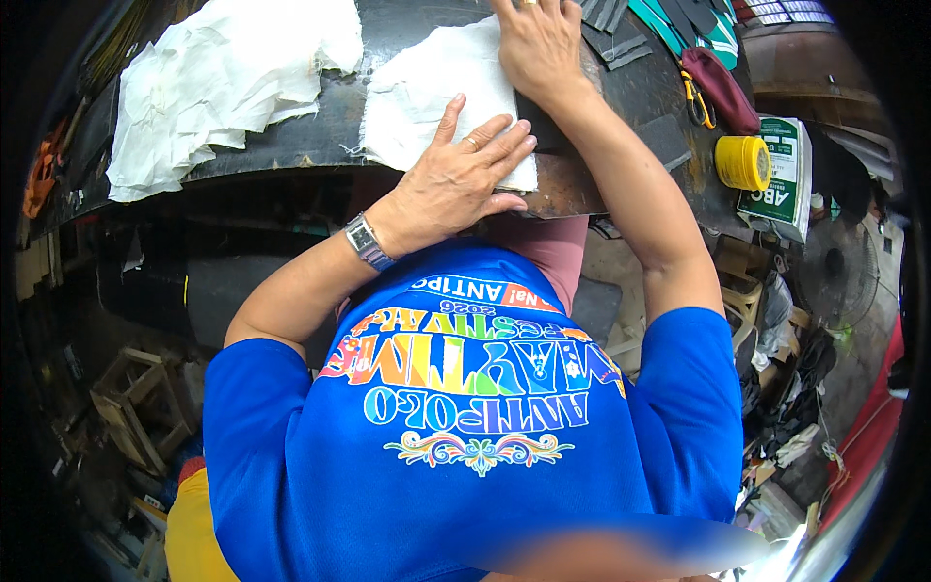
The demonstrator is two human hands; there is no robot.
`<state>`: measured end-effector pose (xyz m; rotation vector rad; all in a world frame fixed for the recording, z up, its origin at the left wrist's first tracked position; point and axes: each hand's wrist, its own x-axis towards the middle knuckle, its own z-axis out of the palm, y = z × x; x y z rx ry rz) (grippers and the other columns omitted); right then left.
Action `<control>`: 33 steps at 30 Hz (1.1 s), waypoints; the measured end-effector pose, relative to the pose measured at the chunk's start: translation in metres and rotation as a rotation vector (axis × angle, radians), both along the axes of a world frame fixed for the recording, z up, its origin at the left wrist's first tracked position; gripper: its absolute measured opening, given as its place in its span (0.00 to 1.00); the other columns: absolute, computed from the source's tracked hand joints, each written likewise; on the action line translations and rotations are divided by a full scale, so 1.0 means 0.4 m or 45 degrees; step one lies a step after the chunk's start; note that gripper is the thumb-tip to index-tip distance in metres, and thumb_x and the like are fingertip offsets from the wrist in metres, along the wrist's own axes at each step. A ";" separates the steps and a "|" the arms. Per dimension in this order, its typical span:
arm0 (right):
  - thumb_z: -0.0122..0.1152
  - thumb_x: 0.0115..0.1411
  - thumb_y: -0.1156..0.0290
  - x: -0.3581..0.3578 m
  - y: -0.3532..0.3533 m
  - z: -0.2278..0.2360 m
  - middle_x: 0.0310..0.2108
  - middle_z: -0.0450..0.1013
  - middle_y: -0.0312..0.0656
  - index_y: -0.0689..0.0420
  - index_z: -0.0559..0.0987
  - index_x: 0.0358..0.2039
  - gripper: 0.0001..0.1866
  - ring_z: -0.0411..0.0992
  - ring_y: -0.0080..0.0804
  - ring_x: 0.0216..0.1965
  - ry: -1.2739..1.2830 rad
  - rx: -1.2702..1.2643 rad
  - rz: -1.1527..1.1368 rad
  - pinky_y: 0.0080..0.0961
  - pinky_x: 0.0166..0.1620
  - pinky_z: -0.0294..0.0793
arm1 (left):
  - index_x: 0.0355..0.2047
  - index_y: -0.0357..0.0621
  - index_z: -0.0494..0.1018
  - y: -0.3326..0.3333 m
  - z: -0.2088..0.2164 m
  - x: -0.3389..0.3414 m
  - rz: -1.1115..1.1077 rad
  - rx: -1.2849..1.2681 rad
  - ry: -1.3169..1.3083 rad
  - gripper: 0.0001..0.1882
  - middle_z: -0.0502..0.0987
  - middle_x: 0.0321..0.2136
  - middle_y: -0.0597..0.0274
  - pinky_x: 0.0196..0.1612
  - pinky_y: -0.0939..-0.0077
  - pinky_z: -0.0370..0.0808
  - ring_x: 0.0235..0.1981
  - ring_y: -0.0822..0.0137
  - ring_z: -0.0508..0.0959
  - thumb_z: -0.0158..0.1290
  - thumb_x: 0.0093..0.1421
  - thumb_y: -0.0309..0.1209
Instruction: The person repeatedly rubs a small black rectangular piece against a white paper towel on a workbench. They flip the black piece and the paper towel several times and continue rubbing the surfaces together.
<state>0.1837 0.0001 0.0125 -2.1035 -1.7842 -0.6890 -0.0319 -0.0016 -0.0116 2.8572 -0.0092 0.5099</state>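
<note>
The white cloth (417, 92) lies flat on the dark table (339, 114), in front of the person, near the table's edge; its left border is frayed. The left hand (451, 175) rests on the lower right part of this cloth, palm downward; its fingers are spread and point to the right, the thumb is apart from them, and nothing is clasped. The right hand (543, 53) reaches to the cloth's upper right side; its fingertips come to the upper border of the view, so I cannot tell whether they are pinching something or only resting. A wristwatch (367, 241) is on the left wrist.

To the left, apart from the cloth, there lies a spread pile of white fabric (228, 82); to the right of the right hand are dark flat pieces (621, 47); farther to the right lie scissors (695, 102) with orange and black handles, just beside a maroon pouch (722, 92); below these is a yellow round container (743, 163), beside a green and white package (781, 175).
</note>
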 end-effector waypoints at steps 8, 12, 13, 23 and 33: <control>0.50 0.60 0.74 0.083 0.104 -0.001 0.58 0.69 0.52 0.49 0.60 0.73 0.38 0.65 0.50 0.61 0.108 0.093 -0.241 0.54 0.59 0.65 | 0.71 0.50 0.62 0.004 0.005 -0.007 0.005 -0.054 0.083 0.43 0.63 0.70 0.61 0.74 0.38 0.43 0.72 0.61 0.60 0.51 0.63 0.63; 0.53 0.65 0.70 0.100 0.080 0.097 0.58 0.69 0.54 0.58 0.61 0.71 0.33 0.67 0.54 0.59 0.223 0.492 -0.097 0.54 0.60 0.64 | 0.71 0.49 0.61 -0.022 0.012 0.005 0.046 -0.080 0.057 0.46 0.62 0.70 0.56 0.74 0.37 0.44 0.73 0.59 0.59 0.52 0.61 0.65; 0.53 0.65 0.70 0.092 0.063 0.107 0.58 0.69 0.55 0.59 0.61 0.70 0.33 0.67 0.54 0.59 0.157 0.531 -0.104 0.53 0.60 0.64 | 0.71 0.48 0.61 -0.028 0.014 0.011 0.038 -0.090 0.061 0.46 0.62 0.70 0.55 0.74 0.37 0.45 0.73 0.59 0.59 0.52 0.61 0.65; 0.59 0.67 0.63 0.037 0.002 -0.047 0.59 0.69 0.56 0.60 0.60 0.70 0.35 0.68 0.48 0.60 0.314 0.313 -0.024 0.52 0.60 0.66 | 0.68 0.47 0.66 -0.002 0.014 0.010 -0.018 -0.186 0.032 0.41 0.65 0.68 0.53 0.73 0.41 0.48 0.71 0.57 0.62 0.56 0.61 0.59; 0.66 0.62 0.57 -0.055 -0.101 -0.018 0.59 0.72 0.41 0.49 0.69 0.68 0.35 0.69 0.42 0.58 -0.047 0.203 0.288 0.43 0.59 0.63 | 0.56 0.46 0.75 0.068 0.043 -0.017 -0.065 -0.451 -0.087 0.24 0.76 0.55 0.49 0.68 0.45 0.63 0.59 0.52 0.75 0.61 0.63 0.42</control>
